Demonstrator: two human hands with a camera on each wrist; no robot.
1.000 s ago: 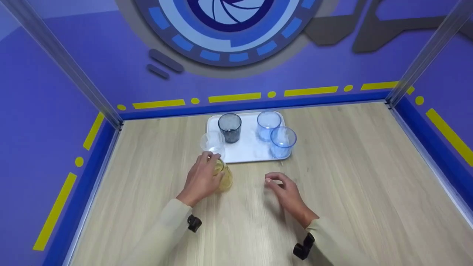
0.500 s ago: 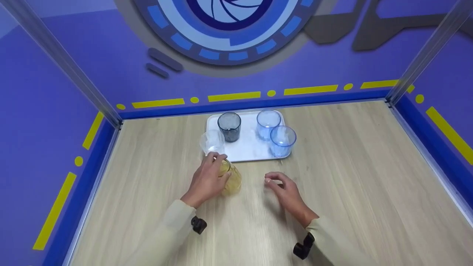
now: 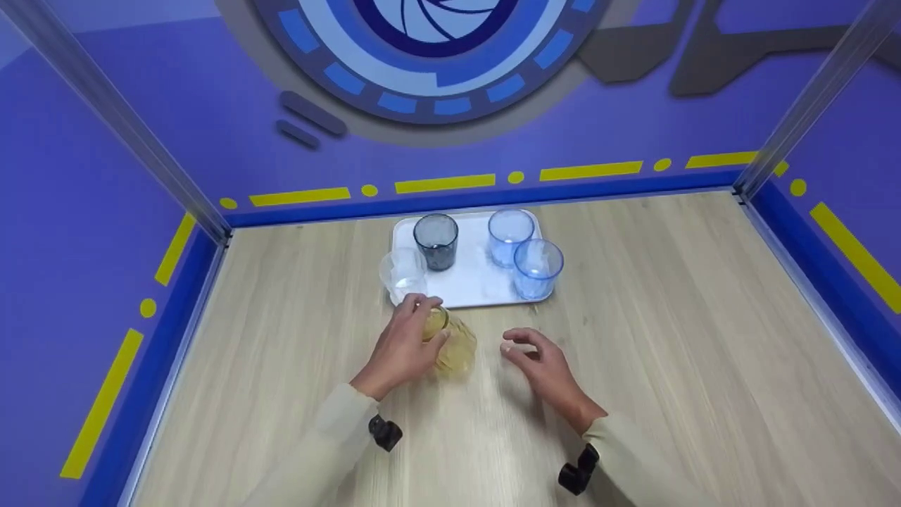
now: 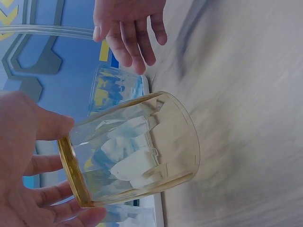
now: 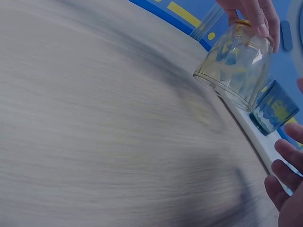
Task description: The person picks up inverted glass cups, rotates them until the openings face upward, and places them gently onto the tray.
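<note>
My left hand (image 3: 402,350) grips a yellow-tinted clear glass (image 3: 459,350) by its thick amber end, with fingers and thumb around it. In the left wrist view the glass (image 4: 142,151) is tilted, its wide end pointing away from the fingers. From the right wrist view that wide end hangs lowest, over the table. To the right of the glass, my right hand (image 3: 545,362) holds nothing, its fingers loosely bent. The fingers of the right hand (image 4: 135,28) are spread apart in the left wrist view.
Behind the hands, a white tray (image 3: 470,278) bears a clear glass (image 3: 401,271), a dark grey glass (image 3: 438,246) and two blue glasses, one at the back (image 3: 511,236) and one in front (image 3: 538,274). Blue-purple panels (image 3: 366,158) wall in the wooden table (image 3: 669,352).
My left hand has moved right and slightly toward me with the yellow glass, away from the tray's front left corner. The right hand has stayed almost in place.
</note>
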